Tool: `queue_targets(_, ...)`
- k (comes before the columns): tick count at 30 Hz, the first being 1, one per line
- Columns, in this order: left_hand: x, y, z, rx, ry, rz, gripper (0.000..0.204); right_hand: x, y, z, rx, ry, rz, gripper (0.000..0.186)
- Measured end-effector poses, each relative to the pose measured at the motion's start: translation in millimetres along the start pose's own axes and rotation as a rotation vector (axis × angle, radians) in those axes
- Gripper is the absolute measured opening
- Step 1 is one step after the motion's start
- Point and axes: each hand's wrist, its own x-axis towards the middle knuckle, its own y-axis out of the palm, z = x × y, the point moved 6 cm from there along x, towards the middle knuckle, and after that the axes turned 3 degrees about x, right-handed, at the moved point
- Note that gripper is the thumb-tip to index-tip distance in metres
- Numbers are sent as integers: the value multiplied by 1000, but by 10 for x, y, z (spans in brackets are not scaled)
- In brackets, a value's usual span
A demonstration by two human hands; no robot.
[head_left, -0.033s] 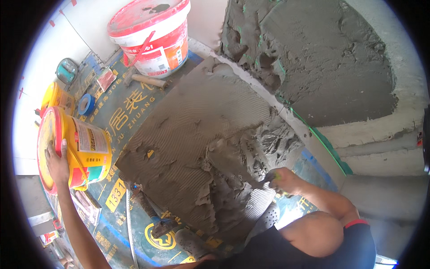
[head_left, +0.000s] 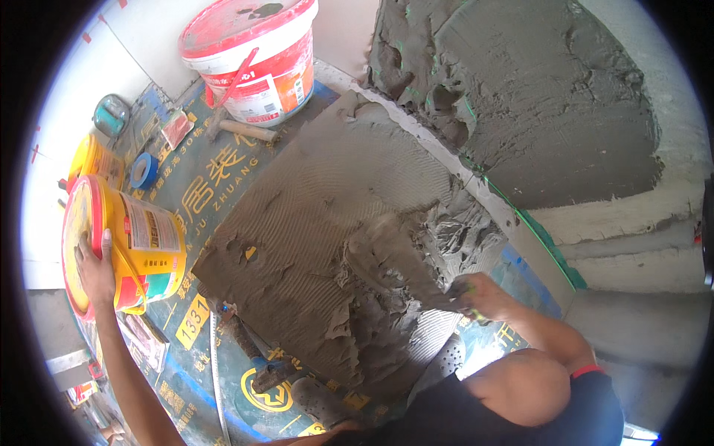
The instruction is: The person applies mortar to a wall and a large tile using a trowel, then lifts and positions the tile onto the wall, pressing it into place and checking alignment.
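Observation:
My left hand lies with fingers spread on the pale lid of a yellow bucket. My right hand is closed round the handle of a mortar-smeared trowel. Its blade sits low in wet grey mortar, and mortar hides its outline. The mortar covers a square slab on the floor, combed into fine ridges at the far side and by my right foot. Thick lumps are heaped around the blade. Along the slab's left edge lies a mortar-caked tool.
A red-and-white bucket stands at the back, with a wooden-handled hammer before it. Blue tape and a smaller yellow bucket are at left. Mortar also coats the surface at right, beyond a pale ledge. A hose runs near my feet.
The trowel blade has shifted slightly within the heaped mortar, and my right hand has moved a little right and away from me. My left hand stays on the bucket lid.

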Motion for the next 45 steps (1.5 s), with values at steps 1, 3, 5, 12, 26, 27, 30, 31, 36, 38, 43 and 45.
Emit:
queue_targets(1,0,-8,-85,-42,-9,53,78,-65,-12,62,3,2,0,18)
queue_targets(3,-29,-50,-18,-52,-5,67,76,-204,-244,290,227,-212,-265,12)
queue_targets(5,-67,-47,117,-19,-21,43,75,-44,-295,371,155,-208,-263,12)
queue_targets(12,22,112,147,13,0,20,74,155,-781,370,-608,-250,-373,31)
queue_targets(26,104,363,434,49,-42,41,71,1111,-2768,359,-936,-147,-697,37)
queue_targets(27,106,399,414,49,-36,48,71,1216,-2803,351,-908,-67,-662,37)
queue_targets(30,118,412,440,-6,-29,58,72,1334,-2677,427,-911,-68,-759,35)
queue_targets(31,112,410,478,-31,-9,18,71,1290,-2624,548,-948,-155,-900,33)
queue_targets(36,120,370,431,-110,57,12,71,1186,-2450,620,-947,-86,-972,35)
queue_targets(38,102,365,396,-126,9,44,71,1148,-2427,641,-944,-52,-937,35)
queue_targets(43,105,361,429,-171,-2,56,71,994,-2424,1096,-893,-218,-1044,37)
queue_targets(45,111,382,422,-190,-5,55,71,919,-2384,1284,-868,-220,-1074,40)
